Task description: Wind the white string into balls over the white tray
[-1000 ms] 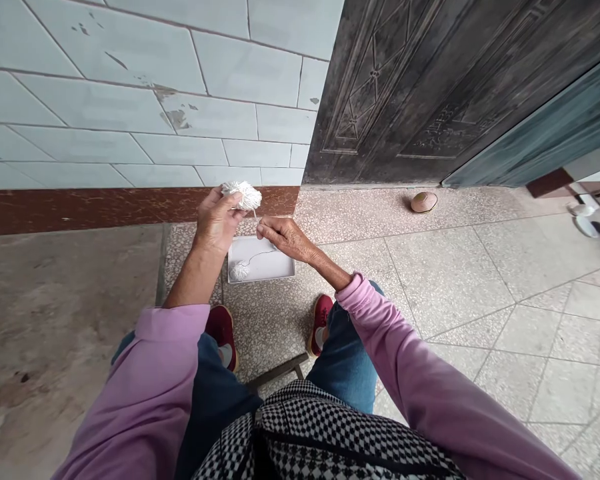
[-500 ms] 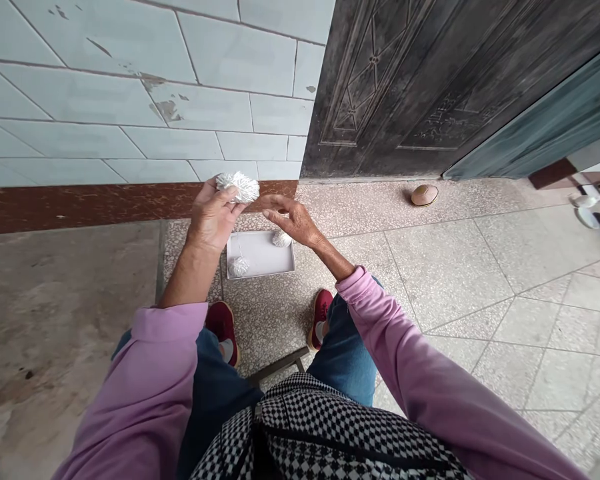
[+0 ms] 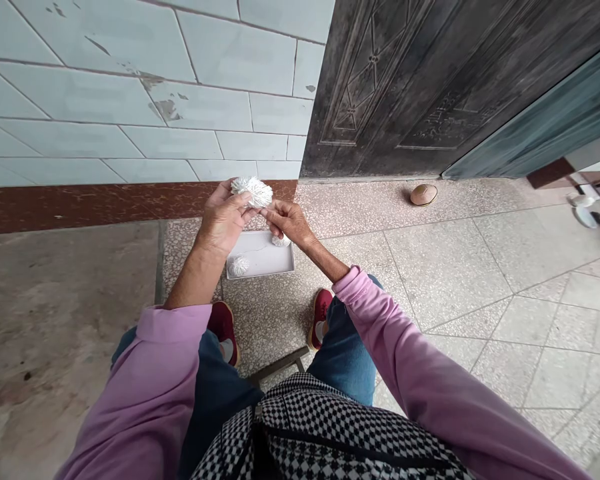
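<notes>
My left hand (image 3: 224,219) is closed round a white fluffy bundle of threads (image 3: 253,190), held up in front of me. My right hand (image 3: 286,219) pinches at the right side of that bundle with thumb and fingertips. Below both hands a shallow white tray (image 3: 266,261) lies on the floor. In it rest a small white pompom (image 3: 239,266) at the left and another white pompom (image 3: 281,240) at the back right, partly behind my right hand. A thin thread runs across the tray.
I sit on a low stool, red shoes (image 3: 321,316) on the terrazzo floor. A tiled wall with a red-brown skirting (image 3: 80,207) stands ahead, a dark metal door (image 3: 430,87) to the right. A round tan object (image 3: 423,194) lies by the door.
My right hand let go of a thread with a pompom into the tray, opened briefly, then came back and closed on the bundle in my left hand. A second pompom now lies in the tray.
</notes>
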Demonstrator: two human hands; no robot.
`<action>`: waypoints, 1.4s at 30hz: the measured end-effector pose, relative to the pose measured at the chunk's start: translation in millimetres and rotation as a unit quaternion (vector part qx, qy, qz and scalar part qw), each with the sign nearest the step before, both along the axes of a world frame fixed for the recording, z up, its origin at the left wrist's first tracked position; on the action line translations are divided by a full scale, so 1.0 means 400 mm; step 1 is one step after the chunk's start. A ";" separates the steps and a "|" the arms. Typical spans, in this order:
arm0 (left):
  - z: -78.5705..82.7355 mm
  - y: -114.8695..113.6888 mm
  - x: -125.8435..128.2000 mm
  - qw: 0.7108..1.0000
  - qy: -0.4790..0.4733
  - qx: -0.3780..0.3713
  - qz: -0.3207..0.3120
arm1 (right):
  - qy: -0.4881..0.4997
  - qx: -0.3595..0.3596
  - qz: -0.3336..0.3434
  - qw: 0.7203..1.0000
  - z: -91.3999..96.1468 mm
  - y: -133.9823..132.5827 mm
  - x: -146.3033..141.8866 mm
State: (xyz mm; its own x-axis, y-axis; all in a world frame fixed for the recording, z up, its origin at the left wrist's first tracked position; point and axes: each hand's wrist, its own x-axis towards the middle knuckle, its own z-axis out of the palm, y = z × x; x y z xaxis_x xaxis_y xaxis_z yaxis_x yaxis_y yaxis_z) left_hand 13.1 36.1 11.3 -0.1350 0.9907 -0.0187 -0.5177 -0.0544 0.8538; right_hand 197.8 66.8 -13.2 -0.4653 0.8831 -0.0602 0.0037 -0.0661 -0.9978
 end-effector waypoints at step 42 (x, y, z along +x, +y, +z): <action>-0.024 0.058 0.000 1.000 -0.016 -0.013 0.022 | 0.008 0.007 0.032 0.999 0.019 0.085 0.060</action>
